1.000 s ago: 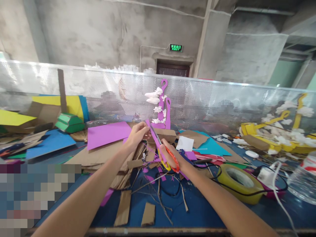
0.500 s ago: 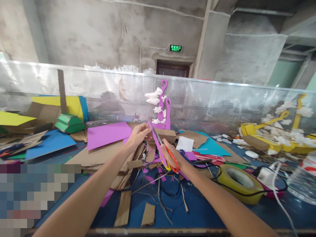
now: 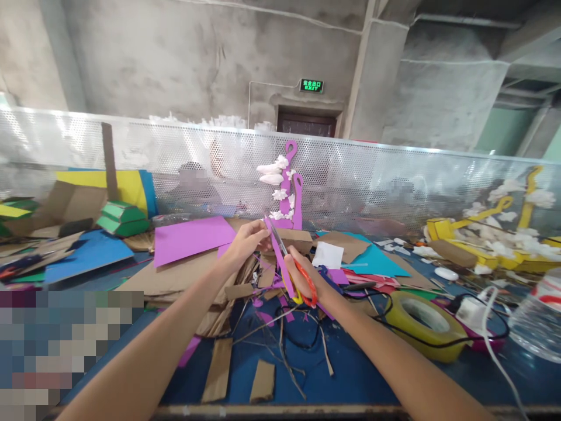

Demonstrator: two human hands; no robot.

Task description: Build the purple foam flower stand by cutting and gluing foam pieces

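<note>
The purple strip (image 3: 277,252) slants from the left hand (image 3: 245,241), whose fingers pinch its far tip, back to the right hand (image 3: 319,287). That hand's fingers grip the scissors (image 3: 304,276), blades lying along the strip, just right of the left fingertips

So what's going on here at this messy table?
A person holds orange-handled scissors in the right hand, blades set against a purple strip that the left hand pinches at its top. Below lie cardboard scraps on a blue table, with a purple sheet behind and a yellow tape roll to the right.
</note>
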